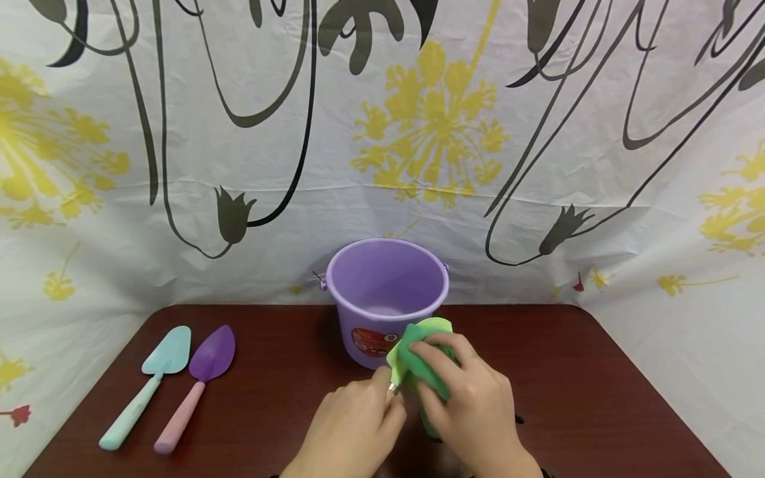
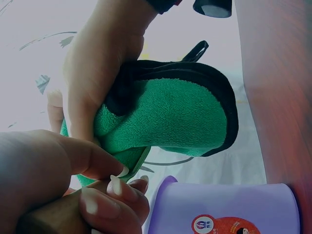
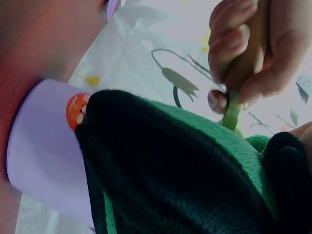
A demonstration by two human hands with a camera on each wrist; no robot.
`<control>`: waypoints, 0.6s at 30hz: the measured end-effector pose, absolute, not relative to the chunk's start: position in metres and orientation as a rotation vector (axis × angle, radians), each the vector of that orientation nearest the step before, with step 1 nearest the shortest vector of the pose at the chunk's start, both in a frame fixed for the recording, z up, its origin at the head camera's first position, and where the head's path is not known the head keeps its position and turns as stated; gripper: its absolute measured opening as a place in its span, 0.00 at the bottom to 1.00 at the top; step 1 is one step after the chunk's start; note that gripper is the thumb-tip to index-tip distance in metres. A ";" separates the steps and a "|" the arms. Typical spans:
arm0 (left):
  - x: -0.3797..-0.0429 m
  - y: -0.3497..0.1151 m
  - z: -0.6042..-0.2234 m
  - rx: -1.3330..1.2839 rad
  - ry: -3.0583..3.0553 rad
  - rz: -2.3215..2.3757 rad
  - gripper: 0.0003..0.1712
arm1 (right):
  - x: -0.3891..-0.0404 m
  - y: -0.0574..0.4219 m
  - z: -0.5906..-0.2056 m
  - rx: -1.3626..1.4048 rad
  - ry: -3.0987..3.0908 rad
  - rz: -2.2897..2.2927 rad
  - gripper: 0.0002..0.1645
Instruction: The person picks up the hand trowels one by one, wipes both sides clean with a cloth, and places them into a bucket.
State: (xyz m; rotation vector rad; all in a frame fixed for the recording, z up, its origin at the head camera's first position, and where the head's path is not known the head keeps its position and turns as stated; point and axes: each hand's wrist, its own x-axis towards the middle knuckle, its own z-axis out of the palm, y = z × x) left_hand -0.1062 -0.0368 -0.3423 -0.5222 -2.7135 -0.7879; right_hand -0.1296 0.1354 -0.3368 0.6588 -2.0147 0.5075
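Observation:
In the head view my left hand (image 1: 349, 421) holds a garden trowel by its handle (image 2: 56, 209), which looks wooden in both wrist views. The trowel's lime-green blade (image 1: 439, 324) points up and away. My right hand (image 1: 475, 395) grips a green towelling cloth (image 2: 180, 114) with dark edging, folded over the blade. The cloth hides much of the blade; its dark side (image 3: 161, 165) fills the middle of the right wrist view. Both hands are close together, just in front of a purple bucket (image 1: 352, 332).
Two more trowels lie at the table's left: one with a pale blue blade (image 1: 169, 350), one with a purple blade (image 1: 213, 352). The bucket stands upright at the back edge of the dark red table (image 1: 574, 398). A patterned white curtain (image 1: 287, 153) hangs behind.

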 end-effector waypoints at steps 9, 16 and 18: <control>-0.106 -0.036 -0.344 -0.554 -2.685 -0.750 0.12 | -0.134 0.147 -0.330 0.566 -2.022 0.518 0.21; -0.105 -0.037 -0.344 -0.594 -2.682 -0.738 0.14 | -0.134 0.154 -0.326 0.525 -2.019 0.522 0.20; -0.105 -0.037 -0.343 -0.597 -2.691 -0.737 0.14 | -0.134 0.156 -0.325 0.508 -2.028 0.535 0.20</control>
